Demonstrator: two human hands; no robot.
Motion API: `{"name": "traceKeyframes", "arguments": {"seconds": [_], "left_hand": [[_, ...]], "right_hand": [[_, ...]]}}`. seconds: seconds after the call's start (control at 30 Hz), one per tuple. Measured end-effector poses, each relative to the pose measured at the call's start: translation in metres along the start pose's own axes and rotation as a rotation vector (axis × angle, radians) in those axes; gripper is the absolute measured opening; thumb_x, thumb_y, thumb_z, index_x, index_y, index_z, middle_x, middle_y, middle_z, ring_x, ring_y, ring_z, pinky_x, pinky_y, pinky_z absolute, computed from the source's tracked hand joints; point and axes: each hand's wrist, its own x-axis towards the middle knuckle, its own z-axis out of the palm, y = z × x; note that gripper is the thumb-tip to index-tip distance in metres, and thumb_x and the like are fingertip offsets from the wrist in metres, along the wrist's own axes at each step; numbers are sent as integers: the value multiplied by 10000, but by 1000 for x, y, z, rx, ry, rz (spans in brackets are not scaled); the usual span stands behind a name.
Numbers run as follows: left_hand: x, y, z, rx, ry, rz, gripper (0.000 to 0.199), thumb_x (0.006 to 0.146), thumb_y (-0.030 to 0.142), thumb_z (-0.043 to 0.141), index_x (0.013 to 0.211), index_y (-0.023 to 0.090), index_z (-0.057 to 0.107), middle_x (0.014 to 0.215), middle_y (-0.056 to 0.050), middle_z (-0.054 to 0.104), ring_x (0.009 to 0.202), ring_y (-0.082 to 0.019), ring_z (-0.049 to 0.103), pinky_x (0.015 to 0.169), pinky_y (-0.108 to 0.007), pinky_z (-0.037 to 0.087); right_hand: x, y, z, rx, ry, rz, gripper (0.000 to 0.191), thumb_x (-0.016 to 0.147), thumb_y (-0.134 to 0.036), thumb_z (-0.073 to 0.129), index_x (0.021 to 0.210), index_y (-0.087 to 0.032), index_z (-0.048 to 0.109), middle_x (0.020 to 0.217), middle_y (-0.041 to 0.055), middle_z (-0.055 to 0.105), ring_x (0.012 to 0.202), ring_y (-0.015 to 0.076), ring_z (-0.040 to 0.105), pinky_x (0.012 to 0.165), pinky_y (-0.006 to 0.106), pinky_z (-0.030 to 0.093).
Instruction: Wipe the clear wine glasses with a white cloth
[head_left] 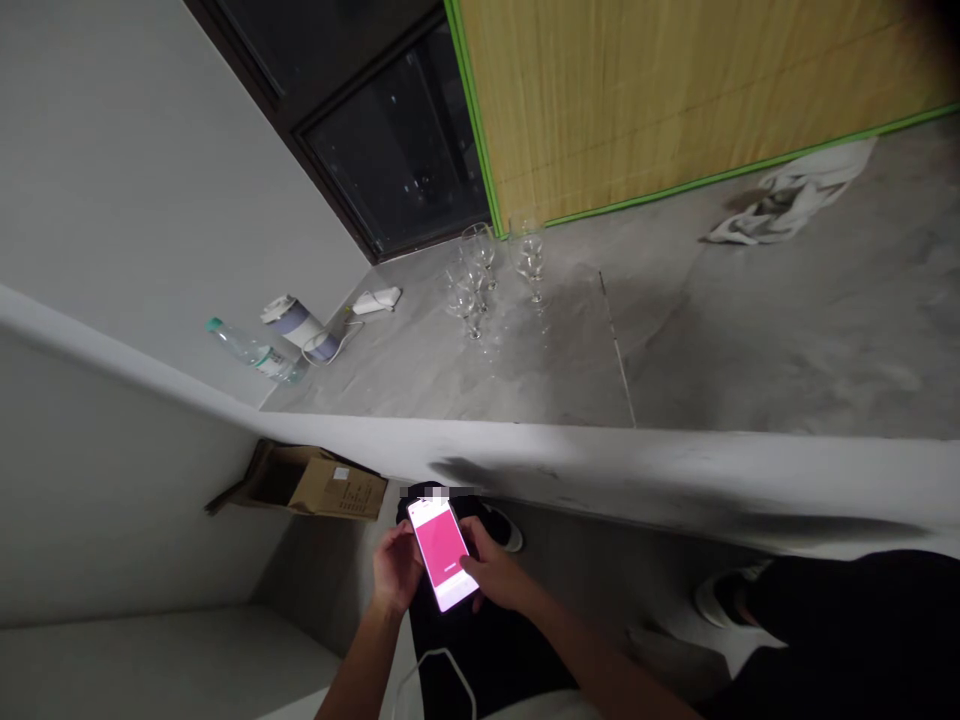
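Observation:
A smartphone [441, 552] with a lit pink and white screen is held upright between both hands, above dark-clad legs. My left hand [397, 568] grips its left edge, with the fingers partly hidden behind it. On the other side, my right hand [491, 568] is closed round the right edge, its thumb at the lower part of the screen. A white cable [446, 655] loops below the phone; where it ends I cannot see.
On the grey ledge [562, 370] stand several stemmed glasses [474, 290], a tumbler [300, 325], a plastic bottle [255, 350] and a white device [377, 300]. A crumpled cloth [795, 200] lies right, by a bamboo mat [675, 90]. An open cardboard box [337, 488] sits below the ledge.

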Motion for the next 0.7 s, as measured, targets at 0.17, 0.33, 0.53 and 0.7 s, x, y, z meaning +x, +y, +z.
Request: {"name": "traceKeyframes", "arguments": {"seconds": [0.17,0.33,0.53,0.7], "left_hand": [[1,0,-1,-28,15,-46,86,704,144,651,621,127,667,665,-44,689,596,-162,636,625,-283,522],[2,0,-2,-33,9,-43,86,702,144,652,618,134,668,660,-38,684,603,-162,640,634,-284,525],[4,-1,-6,-32,-13,-24,75,698,150,664,626,134,678,664,-43,687,607,-165,639,638,-294,534],[3,-1,-4,-22,-20,-28,72,703,151,667,633,136,677,673,-41,693,595,-161,639,610,-285,524]], "right_hand": [[1,1,0,6,-3,1,354,860,-236,480,1191,-305,378,1218,30,545,679,115,628,393,170,469],[0,0,-1,-2,0,-5,343,864,-242,486,1186,-309,388,1211,28,549,709,126,639,396,165,472],[0,-2,-1,9,-3,-10,340,865,-238,484,1184,-306,390,1239,37,538,724,133,640,401,176,477],[0,-1,-1,13,-4,-4,338,862,-233,478,1182,-298,392,1208,35,551,708,130,632,404,173,469]]}}
